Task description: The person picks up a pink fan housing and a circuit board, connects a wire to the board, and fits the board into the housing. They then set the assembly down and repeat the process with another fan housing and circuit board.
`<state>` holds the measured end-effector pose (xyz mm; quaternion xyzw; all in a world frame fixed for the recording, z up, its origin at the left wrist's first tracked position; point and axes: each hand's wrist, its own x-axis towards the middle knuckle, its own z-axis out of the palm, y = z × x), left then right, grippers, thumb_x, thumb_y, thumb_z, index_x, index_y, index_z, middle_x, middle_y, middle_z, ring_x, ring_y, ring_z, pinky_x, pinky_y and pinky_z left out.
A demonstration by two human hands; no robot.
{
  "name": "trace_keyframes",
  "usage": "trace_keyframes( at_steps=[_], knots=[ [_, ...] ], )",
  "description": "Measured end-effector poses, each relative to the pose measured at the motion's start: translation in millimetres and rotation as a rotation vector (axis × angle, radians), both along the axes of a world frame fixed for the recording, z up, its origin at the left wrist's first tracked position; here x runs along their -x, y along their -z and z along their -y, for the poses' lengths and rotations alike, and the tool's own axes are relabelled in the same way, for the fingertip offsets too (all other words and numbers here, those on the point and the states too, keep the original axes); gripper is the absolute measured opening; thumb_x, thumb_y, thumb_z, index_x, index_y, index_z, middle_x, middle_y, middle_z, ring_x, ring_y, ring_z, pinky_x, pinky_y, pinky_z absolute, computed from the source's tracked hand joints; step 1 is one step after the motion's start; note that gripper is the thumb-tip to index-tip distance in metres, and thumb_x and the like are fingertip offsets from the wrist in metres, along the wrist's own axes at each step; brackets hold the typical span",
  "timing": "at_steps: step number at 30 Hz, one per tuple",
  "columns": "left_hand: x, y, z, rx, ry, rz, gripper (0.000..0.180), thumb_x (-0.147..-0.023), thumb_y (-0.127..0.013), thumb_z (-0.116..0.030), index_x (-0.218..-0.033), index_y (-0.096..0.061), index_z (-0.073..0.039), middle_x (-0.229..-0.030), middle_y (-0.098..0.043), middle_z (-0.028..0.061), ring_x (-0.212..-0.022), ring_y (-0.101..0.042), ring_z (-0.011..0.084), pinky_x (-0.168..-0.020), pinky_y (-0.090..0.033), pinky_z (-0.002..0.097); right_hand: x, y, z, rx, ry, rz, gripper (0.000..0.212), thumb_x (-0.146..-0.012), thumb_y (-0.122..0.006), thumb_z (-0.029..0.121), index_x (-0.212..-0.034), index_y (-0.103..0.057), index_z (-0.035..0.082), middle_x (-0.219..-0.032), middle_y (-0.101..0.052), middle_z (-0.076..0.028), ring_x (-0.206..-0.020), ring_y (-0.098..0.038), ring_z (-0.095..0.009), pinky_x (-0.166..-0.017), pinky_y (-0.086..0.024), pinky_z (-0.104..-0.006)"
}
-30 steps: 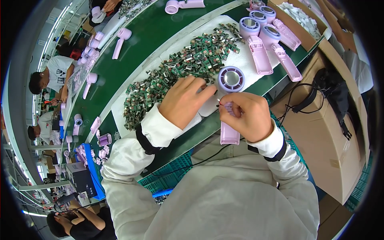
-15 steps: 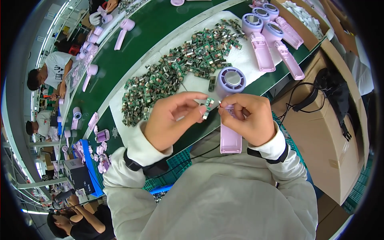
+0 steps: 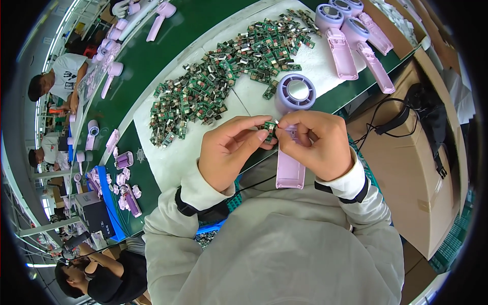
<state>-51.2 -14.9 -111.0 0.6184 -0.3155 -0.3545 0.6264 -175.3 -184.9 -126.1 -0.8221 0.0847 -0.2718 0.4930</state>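
Observation:
My left hand [image 3: 231, 150] pinches a small green circuit board [image 3: 269, 130] between thumb and fingers. Against the board's right edge, my right hand [image 3: 323, 145] has its thumb and forefinger closed on a tiny white connector [image 3: 276, 122]; its wire, if any, is hidden. Under both hands lies a handheld fan with a lilac round head [image 3: 296, 92] and an open pink handle shell [image 3: 290, 170]. The right hand covers part of the handle. A large heap of similar boards [image 3: 203, 94] spreads over a white foam sheet [image 3: 168, 165] beyond my left hand.
Several more fans [image 3: 341, 56] with open handles stand at the far right, beside a carton of white parts [image 3: 399, 23]. A big cardboard box [image 3: 412, 162] with a black strap is at my right. Pink parts [image 3: 124, 190] and a blue bin [image 3: 113, 208] sit left. Co-workers [image 3: 66, 76] sit across.
My left hand has moved right and brought the circuit board up to the right hand's fingertips. The two hands now meet. The view has shifted slightly.

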Motion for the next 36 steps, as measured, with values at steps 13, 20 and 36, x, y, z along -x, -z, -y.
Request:
trace_keyframes(
  at_steps=[13, 20, 36],
  knots=[
    [-15.6, 16.1, 0.3, 0.13, 0.186, -0.178, 0.025, -0.099, -0.065, 0.003, -0.123, -0.071, 0.004, -0.111, -0.071, 0.0164, -0.096, -0.073, 0.0235, -0.08, -0.064, 0.0335, 9.9, -1.1, 11.4, -0.232, -0.106, -0.149, 0.013, -0.087, -0.08, 0.002, -0.1, -0.076, 0.001, -0.057, -0.039, 0.007, -0.054, -0.031, -0.002, -0.05, -0.027, -0.0242],
    [-9.5, 20.5, 0.0, 0.11, 0.115, -0.087, 0.024, -0.098, -0.066, 0.003, -0.122, -0.071, 0.005, -0.111, -0.071, 0.0162, -0.095, -0.073, 0.0231, -0.082, -0.063, 0.0331, 12.4, 5.0, 7.4, -0.23, -0.087, -0.179, 0.015, -0.087, -0.078, 0.0, -0.103, -0.077, 0.002, -0.058, -0.041, 0.007, -0.054, -0.035, -0.002, -0.05, -0.029, -0.0235],
    [-4.5, 17.1, 1.2, 0.092, 0.083, -0.139, 0.026, -0.101, -0.06, 0.005, -0.126, -0.065, 0.007, -0.123, -0.068, 0.0175, -0.107, -0.072, 0.0257, -0.094, -0.062, 0.0376, 8.1, 0.4, 7.3, 0.075, -0.141, 0.027, 0.021, -0.083, -0.078, 0.0, -0.103, -0.077, 0.006, -0.062, -0.05, -0.001, -0.05, -0.043, -0.01, -0.048, -0.034, -0.0273]
  ],
)
